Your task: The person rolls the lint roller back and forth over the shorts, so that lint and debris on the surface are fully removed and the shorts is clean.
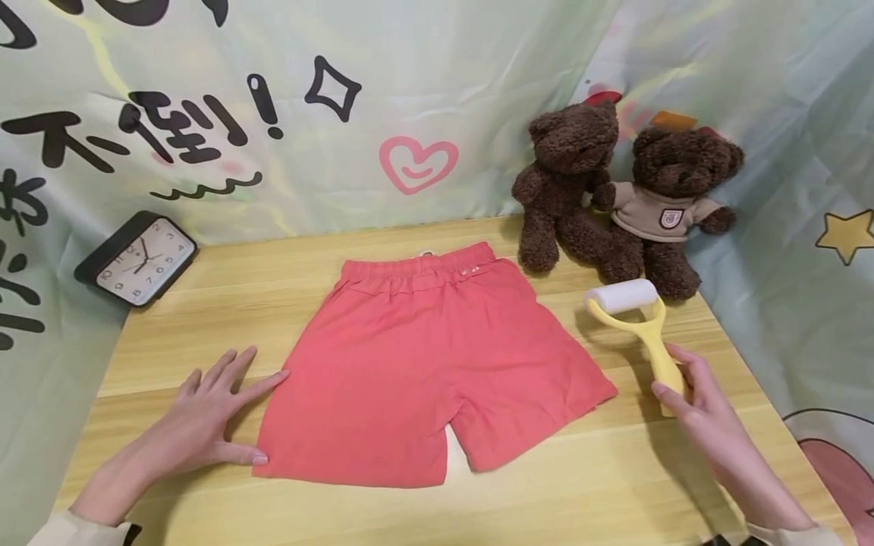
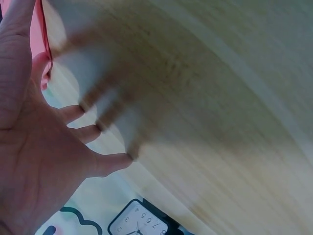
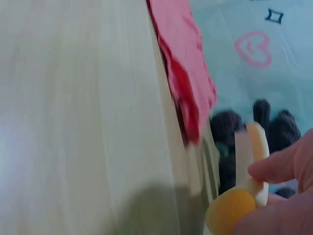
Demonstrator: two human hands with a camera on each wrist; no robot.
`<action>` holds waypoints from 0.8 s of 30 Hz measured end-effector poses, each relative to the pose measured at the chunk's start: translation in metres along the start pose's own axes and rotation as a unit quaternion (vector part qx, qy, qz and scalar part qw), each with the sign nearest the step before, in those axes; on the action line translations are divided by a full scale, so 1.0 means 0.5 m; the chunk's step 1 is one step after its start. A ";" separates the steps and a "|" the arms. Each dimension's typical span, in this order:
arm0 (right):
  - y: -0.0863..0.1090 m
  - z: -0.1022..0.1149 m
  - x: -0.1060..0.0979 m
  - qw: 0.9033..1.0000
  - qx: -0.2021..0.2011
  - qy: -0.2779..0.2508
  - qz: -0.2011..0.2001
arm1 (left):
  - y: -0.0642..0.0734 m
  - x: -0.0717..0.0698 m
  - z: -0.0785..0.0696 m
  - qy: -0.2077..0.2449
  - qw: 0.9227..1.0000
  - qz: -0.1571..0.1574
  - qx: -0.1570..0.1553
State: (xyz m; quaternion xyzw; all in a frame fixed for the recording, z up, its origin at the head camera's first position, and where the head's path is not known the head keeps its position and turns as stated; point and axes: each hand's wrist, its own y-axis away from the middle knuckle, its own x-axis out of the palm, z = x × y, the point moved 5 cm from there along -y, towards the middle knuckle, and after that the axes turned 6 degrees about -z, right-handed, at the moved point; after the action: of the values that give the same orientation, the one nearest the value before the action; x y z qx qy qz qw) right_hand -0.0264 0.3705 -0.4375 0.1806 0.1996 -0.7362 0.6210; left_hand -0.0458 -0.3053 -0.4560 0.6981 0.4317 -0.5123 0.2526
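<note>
Coral-red shorts (image 1: 410, 371) lie spread on the wooden table, waistband toward the back wall. At their left edge, my left hand (image 1: 205, 417) has its fingers spread, with the index finger and thumb touching the fabric's edge. In the left wrist view the left hand (image 2: 44, 147) shows its palm side above the wood. My right hand (image 1: 710, 425) grips the yellow handle of a lint roller (image 1: 649, 334), whose white roll points toward the back. The roller is held above the table, right of the shorts and apart from them. Part of the lint roller (image 3: 232, 210) shows in the right wrist view.
A black-framed clock (image 1: 139, 258) stands at the back left of the table (image 1: 205, 326). Two brown teddy bears (image 1: 567, 182) sit at the back right, near the roller. Printed cloth (image 1: 437, 91) hangs behind and along both sides.
</note>
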 end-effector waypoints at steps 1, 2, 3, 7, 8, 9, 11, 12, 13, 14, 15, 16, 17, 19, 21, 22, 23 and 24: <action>-0.001 0.004 0.011 1.000 0.005 -0.001 -0.003 | 0.000 0.000 -0.001 -0.002 1.000 -0.001 0.001; -0.003 0.007 0.021 1.000 0.011 -0.002 -0.002 | 0.000 0.000 -0.002 -0.003 1.000 -0.002 0.002; -0.004 0.011 0.030 1.000 0.019 -0.006 0.001 | 0.000 0.000 -0.003 -0.004 1.000 -0.002 0.003; -0.008 0.020 0.055 0.998 0.050 -0.018 0.022 | 0.000 0.001 -0.004 -0.004 1.000 -0.001 0.004; -0.009 0.022 0.060 0.998 0.057 -0.022 0.028 | 0.000 0.001 -0.004 -0.003 1.000 0.000 0.003; -0.009 0.023 0.064 0.997 0.062 -0.023 0.033 | 0.000 0.001 -0.004 -0.002 1.000 0.001 0.003; -0.008 0.025 0.072 0.996 0.070 -0.023 0.041 | 0.001 0.001 -0.003 -0.004 1.000 0.001 0.002; -0.007 0.026 0.075 0.996 0.070 -0.018 0.043 | 0.001 0.001 -0.003 -0.004 1.000 0.002 0.002; -0.006 0.026 0.078 0.996 0.069 -0.016 0.047 | 0.001 0.001 -0.003 -0.004 1.000 0.002 0.001; -0.004 0.027 0.080 0.996 0.068 -0.012 0.050 | 0.002 0.001 -0.003 -0.005 1.000 0.002 0.001; -0.003 0.027 0.082 0.996 0.066 -0.007 0.051 | 0.002 0.001 -0.003 -0.004 1.000 0.001 0.001; -0.002 0.026 0.083 0.997 0.064 -0.004 0.052 | 0.002 0.001 -0.003 -0.002 1.000 0.001 0.001; -0.001 0.026 0.085 0.997 0.062 0.001 0.054 | 0.002 0.001 -0.004 0.000 1.000 0.001 0.000; -0.001 0.026 0.086 0.996 0.060 0.005 0.058 | 0.002 0.001 -0.005 0.003 1.000 0.000 -0.001; -0.003 0.027 0.087 0.996 0.059 0.008 0.061 | 0.002 0.001 -0.006 0.005 1.000 -0.002 -0.001; -0.005 0.028 0.086 0.996 0.059 0.009 0.063 | 0.002 0.001 -0.006 0.006 1.000 -0.002 0.000; -0.006 0.029 0.086 0.996 0.059 0.013 0.065 | 0.002 0.001 -0.006 0.004 1.000 -0.003 0.001; -0.009 0.030 0.083 0.996 0.055 0.021 0.061 | 0.002 0.001 -0.005 0.004 1.000 -0.004 0.002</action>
State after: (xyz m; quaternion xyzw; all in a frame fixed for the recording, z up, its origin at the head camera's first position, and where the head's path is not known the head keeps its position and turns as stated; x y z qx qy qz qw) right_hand -0.0377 0.3283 -0.4458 0.2416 0.1600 -0.7031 0.6493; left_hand -0.0433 -0.3037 -0.4555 0.6989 0.4344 -0.5113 0.2477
